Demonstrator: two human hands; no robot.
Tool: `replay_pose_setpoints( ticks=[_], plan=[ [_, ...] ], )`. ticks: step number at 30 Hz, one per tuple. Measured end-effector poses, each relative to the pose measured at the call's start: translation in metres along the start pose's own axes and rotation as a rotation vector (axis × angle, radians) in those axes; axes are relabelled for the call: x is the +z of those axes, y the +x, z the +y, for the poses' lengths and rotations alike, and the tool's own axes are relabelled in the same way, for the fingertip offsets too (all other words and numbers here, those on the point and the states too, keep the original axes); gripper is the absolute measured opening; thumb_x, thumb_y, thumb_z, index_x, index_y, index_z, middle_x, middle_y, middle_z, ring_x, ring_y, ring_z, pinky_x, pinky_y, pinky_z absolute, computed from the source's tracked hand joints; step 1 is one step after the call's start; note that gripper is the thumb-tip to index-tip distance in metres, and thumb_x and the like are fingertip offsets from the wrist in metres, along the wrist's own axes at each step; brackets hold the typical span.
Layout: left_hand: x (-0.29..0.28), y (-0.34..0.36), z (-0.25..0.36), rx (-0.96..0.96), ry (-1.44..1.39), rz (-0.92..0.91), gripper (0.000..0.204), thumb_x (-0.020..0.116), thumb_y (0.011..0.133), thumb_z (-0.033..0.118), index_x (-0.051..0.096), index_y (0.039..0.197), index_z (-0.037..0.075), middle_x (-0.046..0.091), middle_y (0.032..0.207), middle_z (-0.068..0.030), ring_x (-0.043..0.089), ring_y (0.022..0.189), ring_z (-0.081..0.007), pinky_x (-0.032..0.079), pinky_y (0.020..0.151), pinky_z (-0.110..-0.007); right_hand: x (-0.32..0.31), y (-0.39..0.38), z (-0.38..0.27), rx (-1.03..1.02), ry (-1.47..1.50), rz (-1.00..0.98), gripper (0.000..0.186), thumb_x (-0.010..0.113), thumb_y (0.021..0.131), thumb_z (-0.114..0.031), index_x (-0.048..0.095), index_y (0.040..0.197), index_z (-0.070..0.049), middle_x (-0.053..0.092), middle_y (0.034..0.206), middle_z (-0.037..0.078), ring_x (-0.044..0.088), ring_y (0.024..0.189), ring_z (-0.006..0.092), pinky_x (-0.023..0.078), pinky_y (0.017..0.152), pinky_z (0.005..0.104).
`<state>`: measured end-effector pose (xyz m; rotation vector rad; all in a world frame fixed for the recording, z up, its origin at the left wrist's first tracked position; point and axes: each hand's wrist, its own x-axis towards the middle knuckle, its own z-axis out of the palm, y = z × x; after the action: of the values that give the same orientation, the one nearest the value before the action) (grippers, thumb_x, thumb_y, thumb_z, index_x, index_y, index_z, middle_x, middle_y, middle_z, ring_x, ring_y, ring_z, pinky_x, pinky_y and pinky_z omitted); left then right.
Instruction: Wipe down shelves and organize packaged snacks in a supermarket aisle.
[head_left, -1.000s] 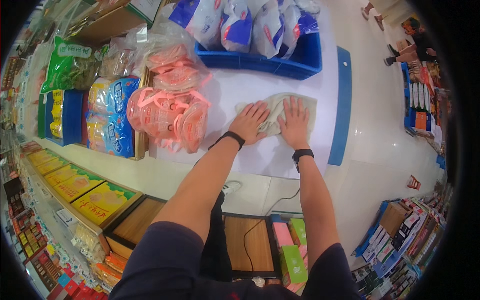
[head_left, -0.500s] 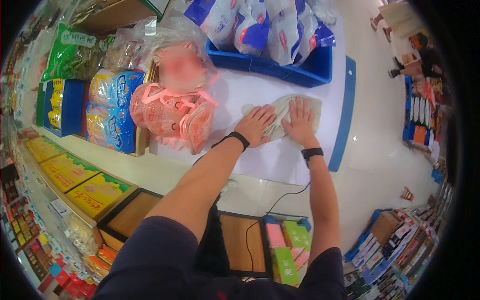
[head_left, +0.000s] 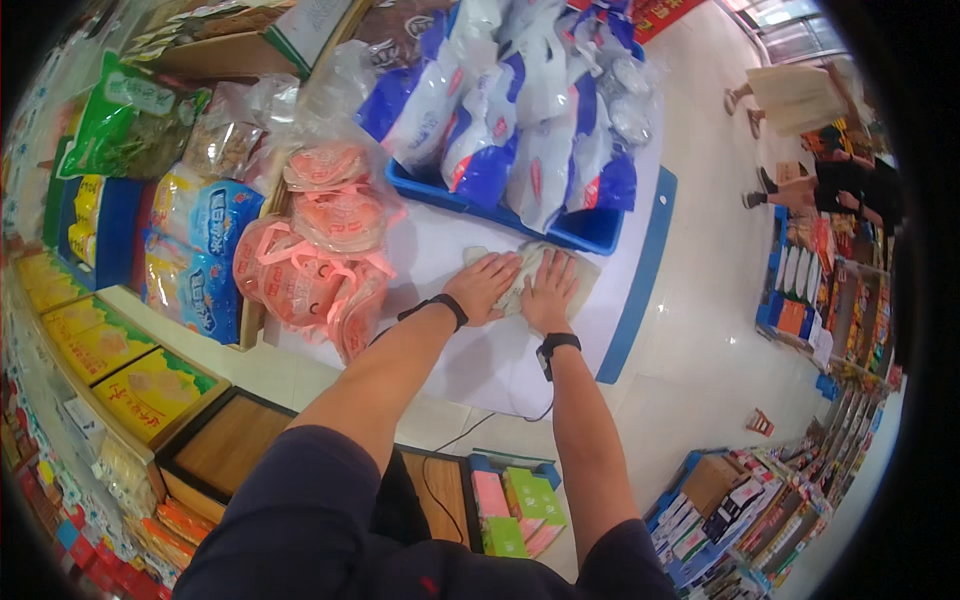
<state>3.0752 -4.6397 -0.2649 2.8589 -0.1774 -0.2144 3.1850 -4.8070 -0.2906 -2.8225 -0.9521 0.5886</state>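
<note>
Cloth (head_left: 588, 281), head view: since half a second ago it has slid nearer the blue crate (head_left: 600, 233), on the white counter (head_left: 497, 378).
Left hand (head_left: 483, 287) and right hand (head_left: 549, 295): palms down, fingers a little spread, pressing the cloth, gripping nothing.
Crate risk: pushing further, I could bump its wall and tip the overhanging white-and-blue bags (head_left: 540, 180).
Pink bags (head_left: 300, 285): sweeping left, my forearm might nudge them.

Your cloth (head_left: 586, 272) is pale beige, your desk (head_left: 490, 365) white. Far off, you have a blue tub (head_left: 588, 240) of white-and-blue bags (head_left: 540, 170); at left, salmon-pink pouches (head_left: 298, 285). Your wristbands (head_left: 560, 342) are black, your sleeves (head_left: 310, 480) dark navy.
</note>
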Motion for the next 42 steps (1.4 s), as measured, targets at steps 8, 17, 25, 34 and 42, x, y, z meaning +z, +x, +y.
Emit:
replay_pose_setpoints(
  ticks=[8, 17, 25, 34, 42],
  plan=[
    [-0.011, 0.009, -0.006, 0.117, -0.048, -0.04, 0.088, 0.06, 0.089, 0.054, 0.037, 0.15, -0.005, 0.029, 0.161, -0.0171, 0.021, 0.152, -0.03, 0.013, 0.125, -0.042, -0.005, -0.001, 0.006, -0.034, -0.026, 0.067, 0.071, 0.046, 0.1, -0.035, 0.02, 0.16, -0.008, 0.009, 0.168, 0.017, -0.003, 0.154, 0.0415, 0.0, 0.118, 0.0647],
    [-0.014, 0.014, 0.006, 0.029, -0.005, -0.001, 0.088, 0.06, 0.088, 0.054, 0.036, 0.152, -0.002, 0.028, 0.162, -0.0143, 0.02, 0.153, -0.0281, 0.012, 0.125, -0.042, 0.006, -0.008, -0.013, 0.152, 0.01, 0.225, 0.068, 0.042, 0.103, -0.041, 0.021, 0.16, -0.011, 0.01, 0.168, 0.015, 0.0, 0.154, 0.042, 0.005, 0.115, 0.071],
    [0.0, 0.03, 0.027, -0.041, 0.036, 0.07, 0.088, 0.06, 0.087, 0.054, 0.035, 0.153, 0.002, 0.028, 0.163, -0.0111, 0.02, 0.153, -0.0258, 0.013, 0.125, -0.041, -0.012, -0.017, -0.017, 0.425, 0.071, 0.105, 0.069, 0.034, 0.103, -0.049, 0.015, 0.162, -0.018, 0.004, 0.17, 0.01, -0.002, 0.154, 0.041, 0.006, 0.112, 0.0757],
    [0.016, 0.098, 0.1, -0.187, 0.064, 0.277, 0.082, 0.057, 0.09, 0.054, 0.044, 0.146, -0.004, 0.039, 0.156, -0.018, 0.032, 0.146, -0.0314, 0.021, 0.122, -0.045, -0.032, 0.024, 0.111, 0.083, -0.113, 0.185, 0.068, 0.038, 0.103, -0.051, 0.023, 0.16, -0.017, 0.011, 0.168, 0.01, 0.001, 0.154, 0.0403, 0.009, 0.11, 0.0778],
    [0.023, 0.109, 0.116, -0.286, 0.077, 0.321, 0.081, 0.056, 0.091, 0.056, 0.045, 0.146, -0.003, 0.04, 0.156, -0.0157, 0.03, 0.145, -0.0303, 0.021, 0.121, -0.044, -0.05, 0.034, 0.125, 0.016, -0.118, 0.091, 0.07, 0.034, 0.102, -0.053, 0.018, 0.162, -0.019, 0.007, 0.17, 0.009, -0.001, 0.155, 0.0384, 0.003, 0.115, 0.0728]
  ],
)
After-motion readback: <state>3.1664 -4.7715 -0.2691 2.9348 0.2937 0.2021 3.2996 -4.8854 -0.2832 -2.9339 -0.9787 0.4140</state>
